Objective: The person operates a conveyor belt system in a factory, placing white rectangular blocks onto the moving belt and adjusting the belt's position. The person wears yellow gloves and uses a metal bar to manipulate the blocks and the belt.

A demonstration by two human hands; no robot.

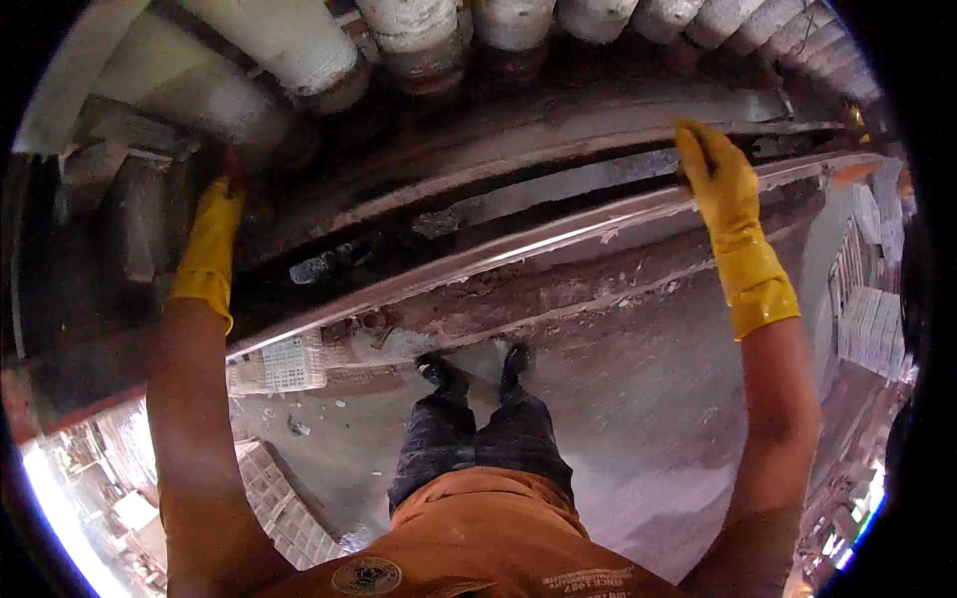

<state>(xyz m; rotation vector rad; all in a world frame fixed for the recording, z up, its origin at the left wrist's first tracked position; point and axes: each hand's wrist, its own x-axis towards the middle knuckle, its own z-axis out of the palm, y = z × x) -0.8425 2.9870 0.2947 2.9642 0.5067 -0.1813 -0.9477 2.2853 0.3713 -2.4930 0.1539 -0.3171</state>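
My left hand (214, 229), in a yellow rubber glove, reaches into the dark area below the dusty pale cylinders. Its fingertips are lost in shadow, so their grip is unclear. On the other side, my right hand (726, 189) wears a matching glove and is at the long narrow strip (518, 164) along the machine. Its fingers bend down towards the thumb, and what they close on is hidden. Between my hands runs a long metal rail (558, 231) with a bright edge. A dark trough with pale scraps lies just beyond it.
A row of thick pale cylinders (513, 25) spans the far side. White slatted crates (872, 329) stand at the right, with a crate (289, 364) and pale stacked blocks (284, 503) at the left. My feet stand on a dusty grey floor (638, 399) close to the machine's edge.
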